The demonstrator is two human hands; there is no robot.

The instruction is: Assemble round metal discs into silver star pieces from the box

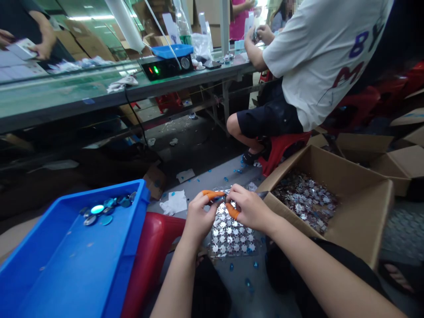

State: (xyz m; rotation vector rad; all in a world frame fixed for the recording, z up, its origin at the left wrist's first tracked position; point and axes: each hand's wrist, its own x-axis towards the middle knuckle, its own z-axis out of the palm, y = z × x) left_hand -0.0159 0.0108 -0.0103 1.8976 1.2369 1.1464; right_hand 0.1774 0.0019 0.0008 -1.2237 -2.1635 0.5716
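Grip is a two-handed pinch, left hand [198,215] and right hand [251,207] in orange finger cots [213,193] clamping the disc sheet [230,237] so it hangs flat, with blue bin [66,269] and cardboard box [361,221] close either side.

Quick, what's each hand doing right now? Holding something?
Left hand: closed, pinching the top edge of the shiny sheet.
Right hand: closed, pinching the same top edge.

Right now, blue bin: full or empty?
Nearly empty. The blue bin holds only a small cluster of round discs at its far corner; the rest of its floor is bare.
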